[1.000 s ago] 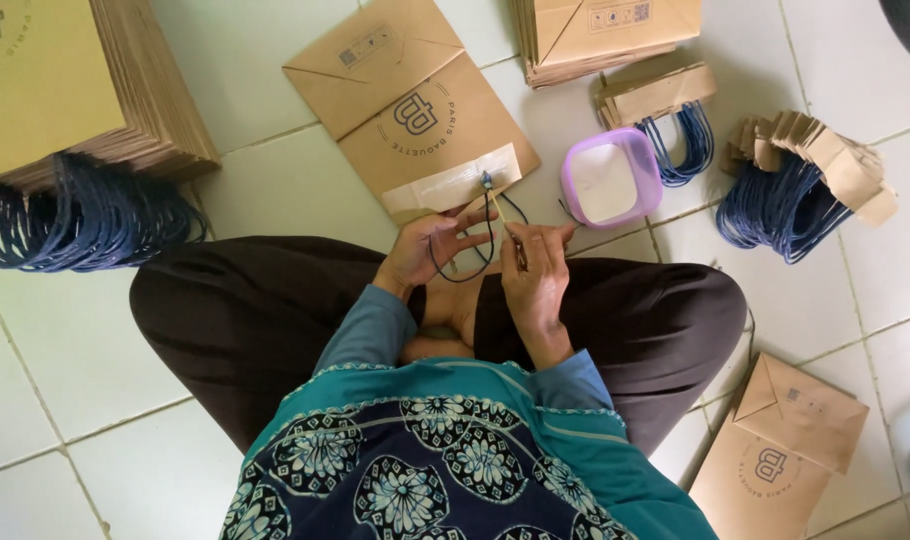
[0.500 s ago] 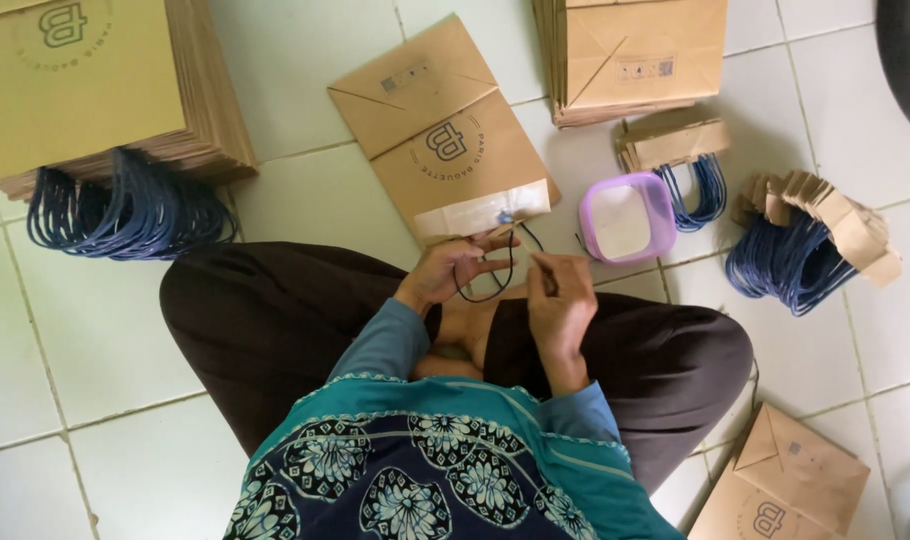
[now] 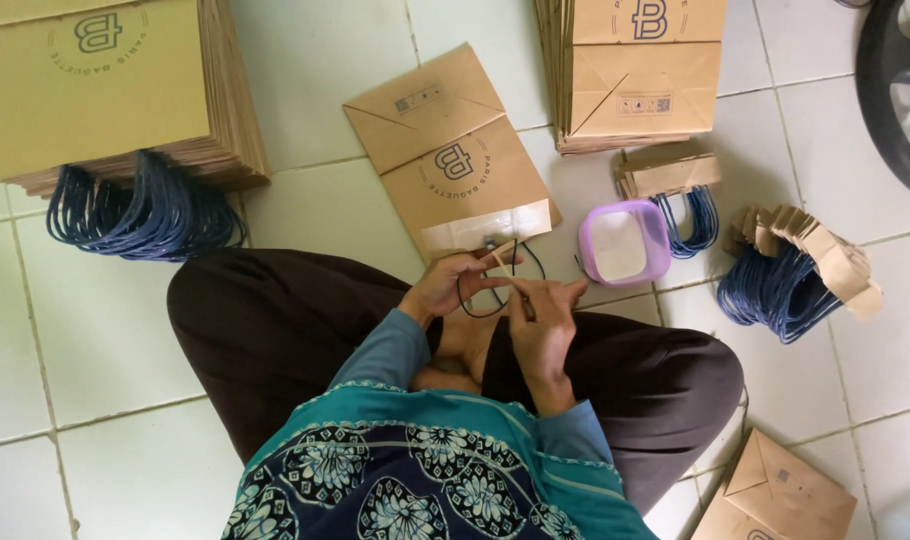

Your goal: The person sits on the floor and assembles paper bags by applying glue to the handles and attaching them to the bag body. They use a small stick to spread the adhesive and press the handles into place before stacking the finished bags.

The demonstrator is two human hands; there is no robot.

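Pinching a dark cord handle (image 3: 495,285) between left hand (image 3: 445,288) and right hand (image 3: 542,320), fingers of both clamped on it; hovering just over the flat brown paper bag (image 3: 455,160) lying on tiled floor (image 3: 315,110); sitting beside a purple container (image 3: 625,243).

Pale tiled floor (image 3: 325,110) with thin grout lines, soft even daylight, dark rounded object (image 3: 890,95) top right
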